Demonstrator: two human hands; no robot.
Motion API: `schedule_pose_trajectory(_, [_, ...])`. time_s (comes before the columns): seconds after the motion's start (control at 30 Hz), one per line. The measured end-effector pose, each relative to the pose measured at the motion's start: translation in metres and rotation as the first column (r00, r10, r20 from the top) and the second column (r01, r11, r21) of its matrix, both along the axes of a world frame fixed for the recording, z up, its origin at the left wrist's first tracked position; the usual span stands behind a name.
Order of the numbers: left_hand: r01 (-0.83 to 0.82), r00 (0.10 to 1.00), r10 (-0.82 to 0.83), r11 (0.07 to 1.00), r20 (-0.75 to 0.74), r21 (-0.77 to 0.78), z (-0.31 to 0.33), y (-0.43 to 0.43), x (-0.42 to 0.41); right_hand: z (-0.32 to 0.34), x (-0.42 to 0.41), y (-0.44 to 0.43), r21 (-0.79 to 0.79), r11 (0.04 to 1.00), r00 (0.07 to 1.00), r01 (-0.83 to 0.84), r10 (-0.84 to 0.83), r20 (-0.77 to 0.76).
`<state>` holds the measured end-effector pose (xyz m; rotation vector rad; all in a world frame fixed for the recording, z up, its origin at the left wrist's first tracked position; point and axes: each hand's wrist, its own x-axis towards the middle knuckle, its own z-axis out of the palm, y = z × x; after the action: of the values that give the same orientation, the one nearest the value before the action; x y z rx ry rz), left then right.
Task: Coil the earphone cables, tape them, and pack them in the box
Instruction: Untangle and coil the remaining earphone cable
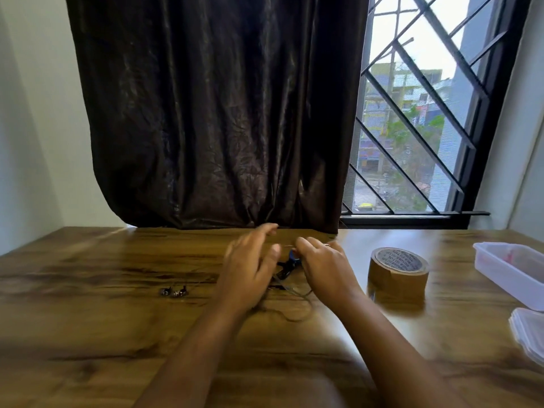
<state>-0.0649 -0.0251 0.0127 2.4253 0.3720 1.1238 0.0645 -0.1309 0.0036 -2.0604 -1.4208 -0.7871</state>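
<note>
Head view: both hands meet over a dark earphone cable (290, 267) mid-desk (88, 319); left hand (250, 269) fingers spread, right hand (322, 265) curled, grip blurred. Earbuds (174, 291) lie left. Brown tape roll (398, 276) stands right, before an open plastic box (512, 272) and lid (530, 334) at the edge.

Open tabletop (88, 334) at left; tape roll (398, 278) and box (512, 269) crowding the right.
</note>
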Motion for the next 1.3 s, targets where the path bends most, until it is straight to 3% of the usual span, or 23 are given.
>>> schedule_pose_trajectory(0.1, [0.092, 0.992, -0.098, 0.993, -0.078, -0.077, -0.002, -0.008, 0.007, 0.0, -0.003, 0.003, 0.048, 0.999, 0.994, -0.02, 0.015, 0.107])
schedule_pose_trajectory(0.2, [0.051, 0.999, -0.051, 0.998, 0.008, -0.029, 0.001, -0.002, 0.005, 0.003, -0.002, 0.001, 0.083, 0.996, 0.989, -0.023, 0.01, 0.147])
schedule_pose_trajectory(0.27, [0.036, 0.99, -0.014, 0.988, 0.143, -0.15, 0.007, 0.006, -0.001, 0.005, 0.004, -0.002, 0.112, 0.994, 0.993, 0.006, -0.019, 0.118])
schedule_pose_trajectory(0.37, [0.026, 0.895, 0.124, 0.945, 0.429, -0.327, 0.014, 0.026, -0.013, 0.002, 0.015, -0.007, 0.108, 0.988, 0.99, 0.111, -0.119, 0.077])
schedule_pose_trajectory(0.5, [0.097, 0.798, 0.206, 0.884, 0.567, -0.458, 0.013, 0.034, -0.014, -0.001, 0.012, -0.005, 0.063, 0.989, 0.987, 0.132, -0.137, 0.079])
schedule_pose_trajectory(0.53, [0.183, 0.743, 0.25, 0.817, 0.621, -0.547, 0.015, 0.035, -0.016, -0.001, 0.012, -0.006, 0.058, 0.99, 0.988, 0.132, -0.136, 0.073])
schedule_pose_trajectory(0.6, [0.479, 0.591, 0.339, 0.583, 0.732, -0.656, 0.025, 0.046, -0.025, -0.002, 0.017, -0.011, 0.02, 0.989, 0.989, 0.145, -0.145, 0.011])
schedule_pose_trajectory(0.67, [0.736, 0.437, 0.396, 0.358, 0.807, -0.574, 0.029, 0.065, -0.039, -0.005, 0.024, -0.015, -0.045, 0.989, 0.987, 0.144, -0.147, -0.072])
schedule_pose_trajectory(0.73, [0.871, 0.331, 0.409, 0.214, 0.85, -0.442, 0.027, 0.08, -0.049, -0.007, 0.026, -0.014, -0.077, 0.991, 0.984, 0.107, -0.117, -0.134])
schedule_pose_trajectory(0.77, [0.892, 0.329, 0.397, 0.167, 0.857, -0.42, 0.025, 0.082, -0.052, -0.008, 0.025, -0.012, -0.076, 0.994, 0.983, 0.081, -0.092, -0.161])
schedule_pose_trajectory(0.83, [0.867, 0.439, 0.3, 0.106, 0.847, -0.487, 0.023, 0.083, -0.053, -0.008, 0.023, -0.008, -0.044, 0.998, 0.977, 0.036, -0.045, -0.21])
schedule_pose_trajectory(0.9, [0.72, 0.667, 0.119, 0.151, 0.736, -0.677, 0.025, 0.079, -0.055, -0.007, 0.021, -0.008, 0.026, 1.0, 0.967, -0.004, 0.01, -0.253])
schedule_pose_trajectory(0.97, [0.489, 0.872, -0.113, 0.258, 0.477, -0.833, 0.028, 0.068, -0.053, -0.003, 0.019, -0.009, 0.102, 0.994, 0.964, -0.033, 0.059, -0.258])
schedule_pose_trajectory(1.0, [0.37, 0.926, -0.213, 0.339, 0.312, -0.865, 0.028, 0.06, -0.05, -0.001, 0.017, -0.01, 0.122, 0.992, 0.966, -0.043, 0.072, -0.249])
schedule_pose_trajectory(1.07, [0.186, 0.965, -0.26, 0.537, 0.048, -0.823, 0.026, 0.04, -0.04, 0.004, 0.011, -0.008, 0.14, 0.988, 0.971, -0.07, 0.1, -0.219])
schedule_pose_trajectory(1.13, [0.089, 0.989, -0.147, 0.732, -0.029, -0.675, 0.023, 0.022, -0.027, 0.007, 0.004, -0.006, 0.114, 0.99, 0.981, -0.083, 0.101, -0.163])
schedule_pose_trajectory(1.2, [0.067, 0.994, -0.099, 0.904, -0.054, -0.422, 0.018, 0.009, -0.015, 0.007, 0.001, -0.004, 0.077, 0.993, 0.99, -0.086, 0.094, -0.107])
schedule_pose_trajectory(1.3, [0.213, 0.967, -0.247, 0.916, -0.06, -0.34, 0.01, -0.001, -0.002, 0.007, -0.002, -0.003, 0.024, 0.996, 0.995, -0.083, 0.084, -0.062])
